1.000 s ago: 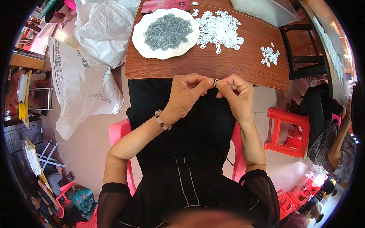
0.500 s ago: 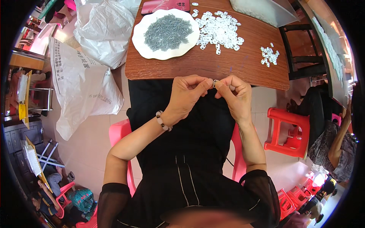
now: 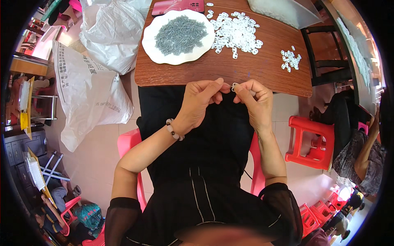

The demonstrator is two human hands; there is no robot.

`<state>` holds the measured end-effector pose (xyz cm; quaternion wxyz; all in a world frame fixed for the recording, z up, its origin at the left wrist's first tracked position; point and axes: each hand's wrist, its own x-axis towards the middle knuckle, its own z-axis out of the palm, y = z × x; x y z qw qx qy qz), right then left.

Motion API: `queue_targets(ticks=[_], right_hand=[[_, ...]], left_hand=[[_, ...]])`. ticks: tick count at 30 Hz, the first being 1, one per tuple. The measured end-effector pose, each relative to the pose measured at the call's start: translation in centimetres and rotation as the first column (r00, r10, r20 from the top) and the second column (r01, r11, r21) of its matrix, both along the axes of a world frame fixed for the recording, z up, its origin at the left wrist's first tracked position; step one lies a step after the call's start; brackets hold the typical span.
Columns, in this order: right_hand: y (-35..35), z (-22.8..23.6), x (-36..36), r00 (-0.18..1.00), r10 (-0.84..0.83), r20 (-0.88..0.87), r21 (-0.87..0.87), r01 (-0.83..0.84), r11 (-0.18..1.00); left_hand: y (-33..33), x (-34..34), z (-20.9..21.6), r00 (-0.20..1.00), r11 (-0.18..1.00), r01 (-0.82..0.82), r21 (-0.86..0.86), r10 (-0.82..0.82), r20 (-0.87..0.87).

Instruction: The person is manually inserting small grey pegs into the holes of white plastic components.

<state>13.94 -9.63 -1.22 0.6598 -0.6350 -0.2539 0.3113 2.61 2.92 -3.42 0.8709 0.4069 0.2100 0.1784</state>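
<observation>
My right hand (image 3: 254,98) pinches a small white piece with a hole (image 3: 234,86) between thumb and fingertips, just off the table's near edge. Close on its left, my left hand (image 3: 201,98) has curled fingers with the thumb laid along them; whatever it may hold is too small to make out. A gap lies between the two hands' fingertips. Beyond them on the brown wooden table (image 3: 184,76) stands a white scalloped plate (image 3: 151,52) heaped with small grey rod-like pieces (image 3: 180,35). A big pile of white oval two-holed pieces (image 3: 238,35) lies beside the plate.
A smaller group of white pieces (image 3: 290,60) lies near the table's right end. A pink phone (image 3: 176,6) is behind the plate, and a translucent bin (image 3: 283,12) sits at the back. White sacks (image 3: 94,90) stand left; a red stool (image 3: 310,141) and a seated person are right.
My left thumb has lifted and its fingertips have drawn slightly left, away from the white piece. My right hand still holds that piece, which now shows more.
</observation>
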Motion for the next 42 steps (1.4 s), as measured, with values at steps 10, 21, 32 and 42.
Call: queue_targets(ticks=[10,21,32,42], right_hand=[[0.1,0.2,-0.3,1.0,0.029,0.001,0.006,-0.029,1.0],[0.0,-0.2,-0.4,0.999,0.051,0.015,-0.001,-0.051,0.999],[0.2,0.1,-0.4,1.0,0.022,-0.011,-0.023,-0.022,0.999],[0.0,0.0,-0.1,1.0,0.009,0.002,0.008,-0.009,1.0]], left_hand=[[-0.3,0.0,0.1,0.999,0.998,-0.011,0.059,0.014,-0.035],[-0.6,0.0,-0.3,0.999,0.993,-0.03,0.114,0.032,-0.022],[0.1,-0.1,-0.2,0.999,0.998,0.005,0.056,-0.004,-0.031],[0.8,-0.2,-0.3,0.999,1.0,-0.011,0.026,0.012,-0.03]])
